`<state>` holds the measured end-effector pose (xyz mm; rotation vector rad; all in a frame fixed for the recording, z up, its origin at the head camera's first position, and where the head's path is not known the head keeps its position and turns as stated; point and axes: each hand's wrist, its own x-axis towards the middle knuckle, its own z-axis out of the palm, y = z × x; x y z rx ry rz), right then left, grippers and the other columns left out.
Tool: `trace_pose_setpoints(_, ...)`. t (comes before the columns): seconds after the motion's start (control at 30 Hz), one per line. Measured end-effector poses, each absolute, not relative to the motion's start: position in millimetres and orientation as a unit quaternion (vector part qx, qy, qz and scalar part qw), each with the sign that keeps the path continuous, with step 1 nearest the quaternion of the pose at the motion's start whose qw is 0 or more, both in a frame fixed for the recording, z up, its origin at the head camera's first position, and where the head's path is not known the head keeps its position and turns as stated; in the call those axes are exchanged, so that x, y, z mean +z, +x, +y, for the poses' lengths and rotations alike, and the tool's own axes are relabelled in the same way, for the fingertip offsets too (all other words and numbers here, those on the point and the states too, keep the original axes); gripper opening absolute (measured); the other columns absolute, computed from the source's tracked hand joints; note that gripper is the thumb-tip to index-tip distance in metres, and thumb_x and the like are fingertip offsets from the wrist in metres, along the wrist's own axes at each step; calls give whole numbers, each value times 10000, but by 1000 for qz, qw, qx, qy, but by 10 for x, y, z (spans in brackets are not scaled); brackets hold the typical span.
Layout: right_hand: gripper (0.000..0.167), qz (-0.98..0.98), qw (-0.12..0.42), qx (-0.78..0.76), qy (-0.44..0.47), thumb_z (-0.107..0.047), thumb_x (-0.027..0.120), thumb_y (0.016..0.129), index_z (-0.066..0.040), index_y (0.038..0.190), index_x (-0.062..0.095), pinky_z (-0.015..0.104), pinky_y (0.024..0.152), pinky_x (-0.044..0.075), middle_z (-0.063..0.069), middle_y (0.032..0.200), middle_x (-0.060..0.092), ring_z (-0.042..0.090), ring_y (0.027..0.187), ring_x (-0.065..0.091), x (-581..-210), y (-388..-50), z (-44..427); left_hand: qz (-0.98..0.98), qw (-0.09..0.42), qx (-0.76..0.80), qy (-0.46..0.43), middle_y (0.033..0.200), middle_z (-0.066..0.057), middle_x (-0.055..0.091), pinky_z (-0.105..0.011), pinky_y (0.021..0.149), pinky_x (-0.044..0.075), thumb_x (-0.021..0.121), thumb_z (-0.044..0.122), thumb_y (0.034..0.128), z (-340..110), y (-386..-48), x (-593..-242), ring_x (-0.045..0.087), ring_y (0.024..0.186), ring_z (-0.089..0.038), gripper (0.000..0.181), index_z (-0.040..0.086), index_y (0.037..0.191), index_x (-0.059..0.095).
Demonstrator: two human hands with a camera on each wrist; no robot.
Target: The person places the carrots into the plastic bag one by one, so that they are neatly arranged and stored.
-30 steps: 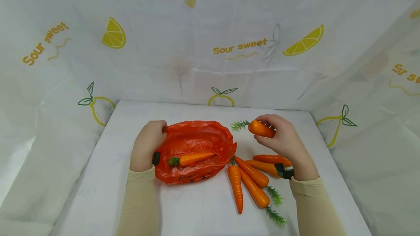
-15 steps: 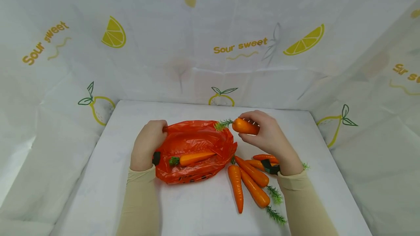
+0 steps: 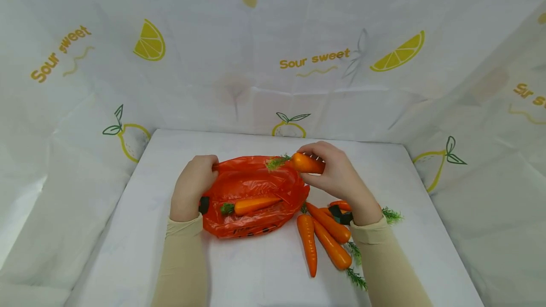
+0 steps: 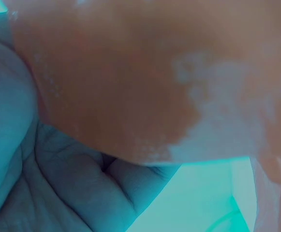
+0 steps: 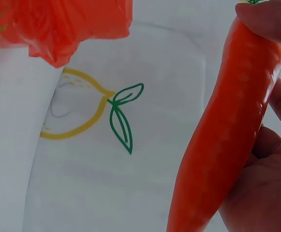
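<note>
My left hand (image 3: 193, 186) grips the left edge of a red plastic bag (image 3: 251, 179), which lies with its mouth spread wide. Inside the bag is one orange carrot (image 3: 256, 205) with a green top. In the left wrist view the bag's film (image 4: 106, 87) covers much of the palm. My right hand (image 3: 332, 169) holds another carrot (image 3: 304, 163) at the bag's upper right rim, its leafy top pointing left over the opening. The right wrist view shows this carrot (image 5: 222, 125) between thumb and fingers, with the bag (image 5: 82, 29) at upper left.
Several more carrots (image 3: 330, 245) lie on the white table (image 3: 256, 278) to the right of the bag, some partly hidden under the right wrist. A white sheet (image 3: 192, 84) with lemon prints hangs behind and at the sides.
My right hand has carried its carrot leftward, from the right of the bag to its rim, so the leafy top now overlaps the opening. The left hand and the bag have barely moved.
</note>
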<state>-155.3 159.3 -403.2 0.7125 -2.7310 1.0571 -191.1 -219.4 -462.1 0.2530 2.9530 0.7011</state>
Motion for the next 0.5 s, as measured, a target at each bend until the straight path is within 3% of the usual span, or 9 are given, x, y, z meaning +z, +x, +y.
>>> trace_pose_setpoints(0.5,440,-888,25,374,267,-109,895,900,-223,1295,739,391,915,628,-49,1263,710,179,1074,650,-4128,-1642,1171,969,65,227,75,1095,-144,788,-518,926,619,663,63,1053,-2177,-1930,-4610,678,924,-302,145,29,1145,769)
